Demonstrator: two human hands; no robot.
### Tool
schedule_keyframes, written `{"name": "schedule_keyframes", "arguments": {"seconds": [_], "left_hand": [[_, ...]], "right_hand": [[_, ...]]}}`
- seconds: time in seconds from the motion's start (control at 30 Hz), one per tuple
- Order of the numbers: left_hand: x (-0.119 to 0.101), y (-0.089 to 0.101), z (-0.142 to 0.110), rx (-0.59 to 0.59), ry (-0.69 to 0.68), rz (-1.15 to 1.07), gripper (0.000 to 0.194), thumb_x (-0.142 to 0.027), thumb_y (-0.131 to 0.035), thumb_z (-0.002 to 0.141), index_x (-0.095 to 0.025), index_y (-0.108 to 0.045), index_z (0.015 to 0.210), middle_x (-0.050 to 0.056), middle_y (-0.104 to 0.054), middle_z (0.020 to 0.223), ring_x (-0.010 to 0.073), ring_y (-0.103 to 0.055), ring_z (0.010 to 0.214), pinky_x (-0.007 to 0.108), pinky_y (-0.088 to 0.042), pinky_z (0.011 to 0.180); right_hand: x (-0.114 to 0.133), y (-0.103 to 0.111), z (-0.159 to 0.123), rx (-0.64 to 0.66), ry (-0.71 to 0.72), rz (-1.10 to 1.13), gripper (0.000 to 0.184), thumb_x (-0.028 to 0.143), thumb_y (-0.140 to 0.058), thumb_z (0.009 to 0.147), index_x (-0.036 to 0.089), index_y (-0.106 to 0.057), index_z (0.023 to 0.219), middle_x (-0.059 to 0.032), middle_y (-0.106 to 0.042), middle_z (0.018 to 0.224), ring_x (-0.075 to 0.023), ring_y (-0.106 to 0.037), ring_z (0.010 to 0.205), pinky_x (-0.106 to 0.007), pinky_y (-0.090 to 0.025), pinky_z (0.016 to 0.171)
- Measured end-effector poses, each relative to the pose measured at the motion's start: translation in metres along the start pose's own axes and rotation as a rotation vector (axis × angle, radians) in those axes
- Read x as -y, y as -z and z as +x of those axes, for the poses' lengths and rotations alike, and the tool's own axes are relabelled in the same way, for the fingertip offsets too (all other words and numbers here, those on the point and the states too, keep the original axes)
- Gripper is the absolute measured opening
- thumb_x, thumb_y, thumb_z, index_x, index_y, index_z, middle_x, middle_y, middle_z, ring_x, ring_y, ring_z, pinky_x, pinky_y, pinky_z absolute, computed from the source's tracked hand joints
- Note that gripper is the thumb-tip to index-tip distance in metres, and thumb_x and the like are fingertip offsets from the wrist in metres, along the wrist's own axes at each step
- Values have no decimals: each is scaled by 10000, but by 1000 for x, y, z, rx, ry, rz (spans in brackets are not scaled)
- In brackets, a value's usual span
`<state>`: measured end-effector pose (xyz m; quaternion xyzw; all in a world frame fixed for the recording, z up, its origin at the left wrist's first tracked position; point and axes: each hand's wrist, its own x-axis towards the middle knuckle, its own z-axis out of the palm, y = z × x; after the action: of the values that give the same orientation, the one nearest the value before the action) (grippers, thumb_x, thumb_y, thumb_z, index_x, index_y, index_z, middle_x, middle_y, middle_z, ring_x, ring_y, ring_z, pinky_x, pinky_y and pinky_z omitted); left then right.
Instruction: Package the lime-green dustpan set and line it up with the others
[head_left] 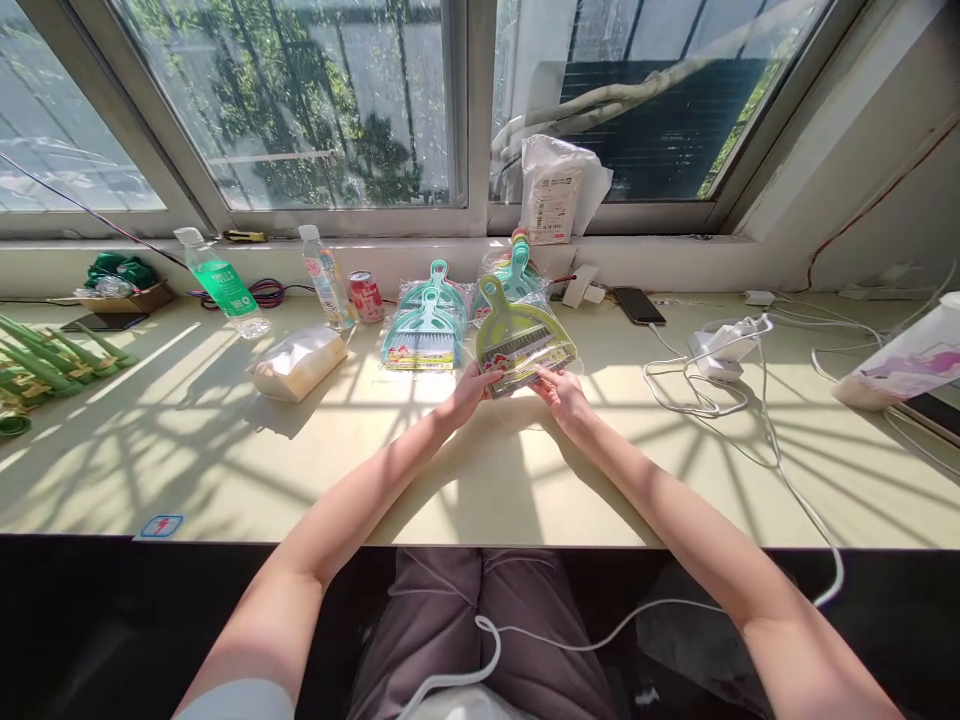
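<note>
Both my hands hold a yellow-green mini dustpan and brush set (519,338) in clear wrapping, lifted a little above the pale desk (225,450). My left hand (471,390) grips its lower left edge, fingers closed. My right hand (559,388) pinches its lower right corner. To the left lies a stack of teal dustpan sets (427,325). Behind the held set stands another pile of coloured sets (517,262).
Two plastic bottles (221,285) (324,280), a red can (365,296) and a wrapped white packet (298,363) sit at the left. Green items (45,365) lie far left. A phone (638,305), a white charger with cables (724,345) and a tissue pack (904,365) are on the right.
</note>
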<state>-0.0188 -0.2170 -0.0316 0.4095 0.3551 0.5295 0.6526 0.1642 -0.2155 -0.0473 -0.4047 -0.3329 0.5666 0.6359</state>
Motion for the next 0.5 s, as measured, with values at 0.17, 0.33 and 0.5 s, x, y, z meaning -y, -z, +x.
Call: {"name": "schedule_keyframes", "arguments": {"seconds": [0.17, 0.33, 0.5], "left_hand": [[-4, 21, 7, -81, 10, 26, 274, -165, -812, 870, -163, -773, 1141, 113, -852, 1104, 370, -786, 1191, 624, -596, 1150], [-16, 46, 15, -163, 46, -45, 221, -249, -762, 956, -194, -768, 1170, 117, -863, 1154, 405, -755, 1320, 647, -550, 1224], [-15, 55, 22, -190, 86, -137, 252, -168, -754, 883, -153, -776, 1133, 146, -863, 1048, 387, -821, 1187, 550, -641, 1115]], "right_hand": [[16, 22, 20, 132, -140, -257, 250, 423, -903, 867, 231, -745, 895, -109, -850, 872, -323, -853, 869, -514, -739, 911], [39, 41, 30, 17, 339, -727, 136, 270, -755, 919, 225, -805, 1037, -132, -869, 1148, -336, -830, 1129, -591, -634, 1130], [40, 41, 30, 372, 767, -1078, 517, 100, -774, 855, 306, -817, 1327, -57, -685, 1634, -334, -536, 1616, -614, -411, 1360]]}}
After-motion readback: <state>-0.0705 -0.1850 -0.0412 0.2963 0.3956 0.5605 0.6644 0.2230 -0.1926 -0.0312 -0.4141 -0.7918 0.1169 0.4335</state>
